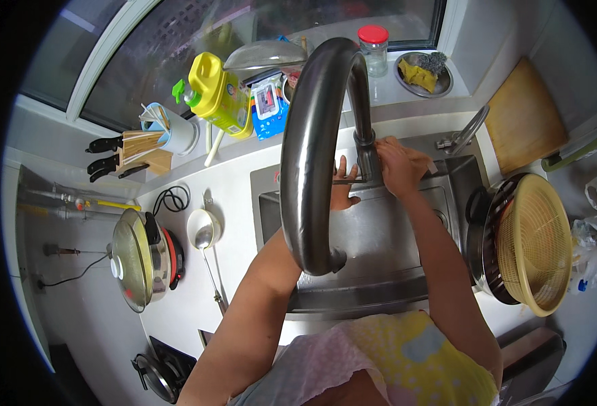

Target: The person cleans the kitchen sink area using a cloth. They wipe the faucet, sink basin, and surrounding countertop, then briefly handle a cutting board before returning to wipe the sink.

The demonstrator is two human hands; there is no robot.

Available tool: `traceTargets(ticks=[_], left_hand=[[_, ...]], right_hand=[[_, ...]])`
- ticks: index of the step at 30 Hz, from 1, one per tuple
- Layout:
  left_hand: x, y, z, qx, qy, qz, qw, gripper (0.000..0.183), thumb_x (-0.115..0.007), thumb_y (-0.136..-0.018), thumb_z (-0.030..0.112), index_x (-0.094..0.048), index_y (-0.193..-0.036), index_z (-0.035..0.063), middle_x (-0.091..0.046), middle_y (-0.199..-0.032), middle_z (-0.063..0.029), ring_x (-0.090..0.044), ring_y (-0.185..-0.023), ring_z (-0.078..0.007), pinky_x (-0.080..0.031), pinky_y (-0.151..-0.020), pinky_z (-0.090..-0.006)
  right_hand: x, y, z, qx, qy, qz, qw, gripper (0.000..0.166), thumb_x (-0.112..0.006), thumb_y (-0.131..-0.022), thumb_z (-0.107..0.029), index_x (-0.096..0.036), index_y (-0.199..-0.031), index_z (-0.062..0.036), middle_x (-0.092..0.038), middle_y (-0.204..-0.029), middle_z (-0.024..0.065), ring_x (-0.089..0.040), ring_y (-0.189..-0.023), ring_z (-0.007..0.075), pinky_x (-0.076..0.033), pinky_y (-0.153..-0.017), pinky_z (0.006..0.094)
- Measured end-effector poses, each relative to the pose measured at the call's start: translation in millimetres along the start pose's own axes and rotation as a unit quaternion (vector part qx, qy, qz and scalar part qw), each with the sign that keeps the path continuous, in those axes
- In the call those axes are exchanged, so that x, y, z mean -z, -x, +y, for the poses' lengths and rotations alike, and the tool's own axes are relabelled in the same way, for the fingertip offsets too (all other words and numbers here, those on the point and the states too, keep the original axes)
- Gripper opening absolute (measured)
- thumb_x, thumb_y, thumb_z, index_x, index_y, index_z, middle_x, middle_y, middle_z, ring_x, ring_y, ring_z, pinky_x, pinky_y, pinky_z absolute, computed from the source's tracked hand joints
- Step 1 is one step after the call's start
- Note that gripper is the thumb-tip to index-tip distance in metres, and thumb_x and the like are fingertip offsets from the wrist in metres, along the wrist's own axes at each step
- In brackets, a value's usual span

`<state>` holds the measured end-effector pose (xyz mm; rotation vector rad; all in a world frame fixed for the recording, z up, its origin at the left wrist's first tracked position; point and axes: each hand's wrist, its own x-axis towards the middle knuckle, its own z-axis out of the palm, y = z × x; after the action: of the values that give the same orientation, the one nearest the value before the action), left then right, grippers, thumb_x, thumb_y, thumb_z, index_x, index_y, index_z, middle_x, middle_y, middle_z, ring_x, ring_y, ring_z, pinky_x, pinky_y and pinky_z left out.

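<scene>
Before me lies a stainless-steel sink (374,233), crossed by a large curved metal faucet (308,152). My left hand (345,188) is at the back of the sink, left of the faucet base, fingers spread and partly hidden by the spout; nothing shows in it. Just right of the faucet base, my right hand (397,165) rests on an orange-brown cloth (418,161) at the sink's back ledge. Its fingers are bent over the cloth, which bunches out to the right of the hand.
A knife block (146,152), yellow detergent bottle (222,96), glass jar (374,53) and metal bowl (445,83) line the back. An electric pot (141,254) and ladle in a bowl (203,228) stand left. A yellow colander (542,243) and wooden board (526,119) are right.
</scene>
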<state>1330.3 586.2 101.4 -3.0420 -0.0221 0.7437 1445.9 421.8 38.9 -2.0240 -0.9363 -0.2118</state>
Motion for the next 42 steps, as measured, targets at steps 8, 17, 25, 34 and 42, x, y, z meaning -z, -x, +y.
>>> traceTargets(ticks=[8, 17, 25, 34, 42], left_hand=[[-4.1, -4.9, -1.3, -0.005, -0.012, 0.009, 1.000, 0.089, -0.061, -0.080, 0.056, -0.020, -0.150, 0.0205, -0.008, -0.156, -0.0205, -0.014, -0.142, -0.0415, -0.036, -0.106, -0.0499], [-22.9, -10.9, -13.1, -0.052, 0.008, 0.046, 0.998, 0.086, -0.060, -0.079, 0.058, -0.022, -0.149, 0.0269, -0.007, -0.157, -0.0167, -0.011, -0.142, -0.0419, -0.033, -0.107, -0.0525], [-6.1, 1.2, -3.5, -0.006, 0.020, 0.018, 1.000, 0.092, -0.059, -0.076, 0.066, -0.019, -0.150, 0.0291, -0.008, -0.157, -0.0167, -0.013, -0.142, -0.0422, -0.032, -0.108, -0.0503], [-29.3, 8.9, -4.5, -0.041, 0.467, 0.107, 0.877, 0.034, -0.057, -0.093, 0.024, -0.056, -0.117, -0.0004, -0.061, -0.117, -0.0130, -0.057, -0.110, -0.0246, -0.046, -0.090, -0.0339], [-18.5, 30.3, 47.8, -0.011, 0.811, 0.129, 0.571, 0.026, -0.038, -0.103, 0.024, -0.054, -0.114, 0.0074, -0.062, -0.110, -0.0030, -0.059, -0.100, -0.0138, -0.049, -0.081, -0.0305]], right_hand=[[-17.7, 91.2, -28.1, -0.308, -0.269, -0.009, 0.913, 0.013, -0.050, -0.090, -0.005, -0.057, -0.101, -0.0031, -0.060, -0.097, 0.0063, -0.059, -0.092, 0.0198, -0.046, -0.087, 0.0323], [23.3, -8.6, -123.2, -0.187, -0.286, 0.134, 0.930, 0.042, -0.053, -0.092, -0.010, -0.038, -0.130, -0.0021, -0.052, -0.120, 0.0146, -0.051, -0.114, 0.0246, -0.043, -0.094, 0.0343], [34.2, -44.8, -109.7, -0.222, -0.310, -0.028, 0.924, 0.051, -0.062, -0.088, -0.011, -0.033, -0.128, -0.0008, -0.057, -0.113, 0.0157, -0.058, -0.105, 0.0258, -0.046, -0.090, 0.0350], [15.4, -23.4, -123.0, -0.280, -0.157, -0.002, 0.947, 0.041, -0.068, -0.081, -0.013, -0.046, -0.112, 0.0036, -0.059, -0.104, 0.0201, -0.060, -0.096, 0.0370, -0.050, -0.080, 0.0420], [13.4, -37.2, -117.9, -0.073, -0.075, 0.135, 0.985, 0.045, -0.064, -0.086, -0.021, -0.043, -0.117, 0.0052, -0.059, -0.103, 0.0251, -0.059, -0.095, 0.0419, -0.047, -0.083, 0.0442]])
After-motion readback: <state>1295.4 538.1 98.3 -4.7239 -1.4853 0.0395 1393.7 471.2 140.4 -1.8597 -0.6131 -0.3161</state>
